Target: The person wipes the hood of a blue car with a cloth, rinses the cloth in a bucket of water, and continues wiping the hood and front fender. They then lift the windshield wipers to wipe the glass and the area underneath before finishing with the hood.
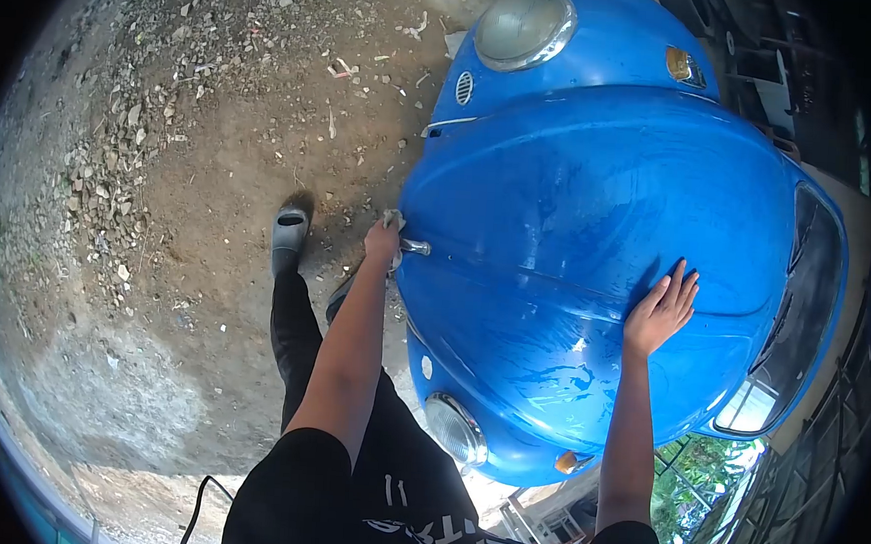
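A blue, rounded car hood (557,200) fills the middle of the view, with wet-looking streaks on its paint. My left hand (382,240) is closed around a greyish rag (395,219) at the hood's front edge, beside the chrome hood handle (417,246). Part of the rag is hidden behind my fingers. Flat on the hood, near its centre crease, lies my right hand (662,309); its fingers are stretched out and nothing is in it.
Round headlights (525,28) and orange turn signals (571,462) sit on the fenders. The windshield (793,310) is at the right. Dirt ground with loose stones (115,176) spreads to the left, where my grey shoe (290,233) stands. Metal framework (823,401) borders the far right.
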A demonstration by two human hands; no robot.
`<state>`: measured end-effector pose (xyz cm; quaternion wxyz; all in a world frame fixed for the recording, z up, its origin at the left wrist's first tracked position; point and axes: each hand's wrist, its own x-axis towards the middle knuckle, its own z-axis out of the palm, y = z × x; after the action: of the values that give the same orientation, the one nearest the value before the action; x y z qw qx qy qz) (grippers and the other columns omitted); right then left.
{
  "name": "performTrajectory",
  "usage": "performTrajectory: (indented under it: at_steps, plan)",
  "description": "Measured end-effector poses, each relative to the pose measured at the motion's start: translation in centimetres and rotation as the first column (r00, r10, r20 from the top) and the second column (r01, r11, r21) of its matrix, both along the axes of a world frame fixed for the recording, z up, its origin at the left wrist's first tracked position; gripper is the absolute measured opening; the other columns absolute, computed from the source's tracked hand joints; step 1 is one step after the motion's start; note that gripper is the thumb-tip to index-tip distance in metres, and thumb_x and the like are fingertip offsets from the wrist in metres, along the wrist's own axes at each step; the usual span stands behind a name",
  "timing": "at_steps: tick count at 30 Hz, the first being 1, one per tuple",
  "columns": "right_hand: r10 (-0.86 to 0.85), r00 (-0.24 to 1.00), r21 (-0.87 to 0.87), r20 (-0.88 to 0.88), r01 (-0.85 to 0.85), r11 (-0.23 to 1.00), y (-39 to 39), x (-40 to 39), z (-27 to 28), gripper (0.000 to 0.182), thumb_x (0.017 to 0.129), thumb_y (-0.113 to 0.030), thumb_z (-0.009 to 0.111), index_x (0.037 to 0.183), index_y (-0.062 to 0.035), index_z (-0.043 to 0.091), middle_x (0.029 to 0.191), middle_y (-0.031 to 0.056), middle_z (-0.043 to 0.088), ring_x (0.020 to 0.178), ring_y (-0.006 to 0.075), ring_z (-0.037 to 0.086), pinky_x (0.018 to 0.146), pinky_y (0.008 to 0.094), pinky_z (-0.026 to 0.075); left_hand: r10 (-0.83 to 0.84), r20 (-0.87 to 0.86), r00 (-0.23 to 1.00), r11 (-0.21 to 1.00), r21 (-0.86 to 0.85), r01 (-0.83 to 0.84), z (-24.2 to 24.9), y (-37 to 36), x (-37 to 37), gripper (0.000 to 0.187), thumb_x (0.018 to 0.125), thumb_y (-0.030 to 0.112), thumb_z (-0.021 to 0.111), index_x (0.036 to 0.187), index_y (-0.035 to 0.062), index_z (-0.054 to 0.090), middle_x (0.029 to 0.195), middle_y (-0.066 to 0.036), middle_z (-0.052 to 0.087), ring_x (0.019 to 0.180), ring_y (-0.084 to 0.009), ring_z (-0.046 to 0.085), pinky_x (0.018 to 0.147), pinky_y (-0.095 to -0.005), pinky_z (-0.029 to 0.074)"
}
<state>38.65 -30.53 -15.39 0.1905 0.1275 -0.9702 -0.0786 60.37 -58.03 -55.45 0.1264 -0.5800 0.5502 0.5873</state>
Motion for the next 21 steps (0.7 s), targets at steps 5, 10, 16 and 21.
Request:
performTrajectory:
  at_steps: [5, 10, 16, 21]
  plan:
    - [-0.029, 0.999, 0.001, 0.013, 0.029, 1.0, -0.5, 0.2, 0.4, 0.056, 0.115, -0.046, 0.038, 0.164, -0.0212, 0.049, 0.174, 0.0158, 0.036, 0.162, 0.0376, 0.028, 0.13, 0.0597, 0.014, 0.099, -0.104, 0.99, 0.985, 0.154, -0.083, 1.6, 0.7, 1.2, 0.051, 0.106, 0.043, 0.061, 0.138, 0.0042, 0.067, 0.119, -0.02, 0.077, 0.105, -0.0346, 0.078, 0.092, -0.046, 0.061]
    - [-0.041, 0.999, -0.017, 0.004, 0.041, 0.999, -1.3, 0.6, 0.9, 0.058, 0.112, -0.049, 0.042, 0.162, -0.0206, 0.051, 0.173, 0.0174, 0.037, 0.161, 0.0391, 0.029, 0.13, 0.0612, 0.014, 0.557, -0.34, 0.758, 0.632, 0.766, -0.121, 16.4, 0.8, 0.7, 0.04, 0.113, 0.036, 0.056, 0.136, 0.0038, 0.061, 0.107, -0.015, 0.076, 0.088, -0.03, 0.078, 0.075, -0.0406, 0.065]
    - [-0.076, 0.969, -0.135, 0.233, 0.11, 0.985, -2.1, 1.5, 3.6, 0.079, 0.105, -0.058, 0.055, 0.168, -0.013, 0.038, 0.176, 0.0232, 0.025, 0.163, 0.0421, 0.02, 0.131, 0.0603, 0.012, 0.187, -0.515, 0.837, 0.771, 0.605, 0.199, 26.2, -0.4, 0.4, 0.038, 0.111, 0.043, 0.061, 0.13, 0.0106, 0.066, 0.112, -0.009, 0.075, 0.098, -0.0241, 0.077, 0.084, -0.0397, 0.063]
    - [0.161, 0.946, -0.784, 0.281, 0.13, 0.607, -3.8, 7.8, 3.7, 0.062, 0.103, -0.037, 0.071, 0.153, -0.0051, 0.055, 0.158, 0.0215, 0.049, 0.147, 0.0382, 0.044, 0.122, 0.0494, 0.033, -0.184, -0.525, 0.831, 0.865, 0.315, 0.39, 34.5, -2.6, 3.3, 0.04, 0.11, 0.047, 0.061, 0.132, 0.0136, 0.064, 0.113, -0.003, 0.072, 0.101, -0.0166, 0.071, 0.087, -0.0349, 0.058]
